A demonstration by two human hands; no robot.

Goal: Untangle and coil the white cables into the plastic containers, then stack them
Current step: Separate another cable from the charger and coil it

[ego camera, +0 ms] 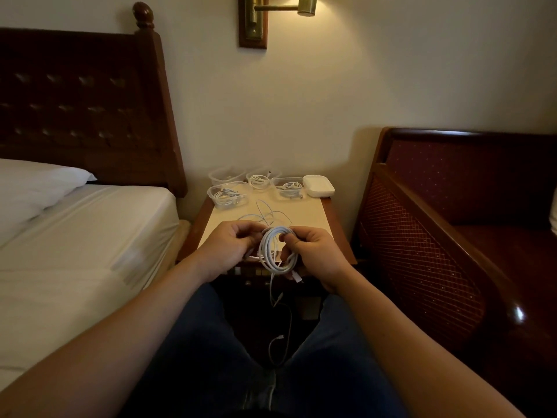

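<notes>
While both hands grip it, a coiled white cable hangs over the near edge of the small cream-topped desk.

The left hand pinches the coil's left side and the right hand curls round its right; loose ends trail into the dark gap between the knees. Four clear plastic containers sit at the back, three apparently holding cables, beside a white lidded box.

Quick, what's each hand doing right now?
Left hand: fingers curled, pinching the white cable coil at its left side.
Right hand: fingers curled round the same coil, holding it.
</notes>
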